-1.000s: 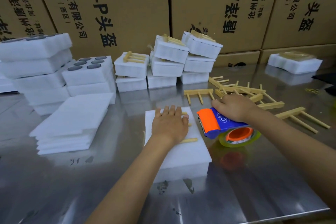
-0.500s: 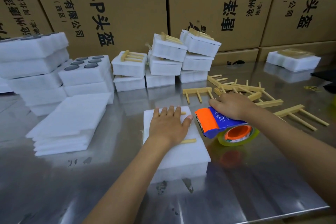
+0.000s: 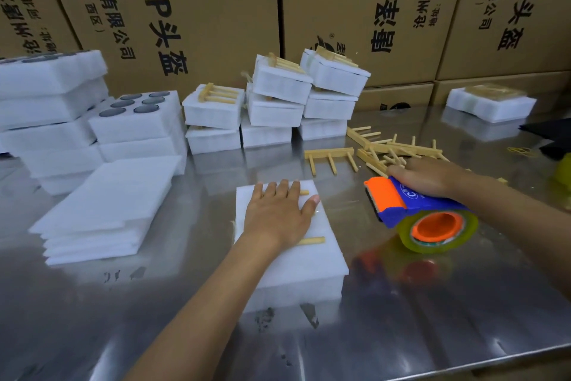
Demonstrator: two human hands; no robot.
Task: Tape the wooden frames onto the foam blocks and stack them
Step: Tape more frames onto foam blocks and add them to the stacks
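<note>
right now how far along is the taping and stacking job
Done: framed blocks sit stacked by the boxes. In hand: left hand presses a wooden frame on a foam block; right hand holds the tape dispenser. Left: loose frames wait.

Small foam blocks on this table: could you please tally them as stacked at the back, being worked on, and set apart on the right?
Stacked foam blocks at the back, in stacks of 2, 3 and 3: 8
Foam block under the left hand, with a wooden frame on it: 1
Lone foam block at the far right: 1
Total: 10
</note>
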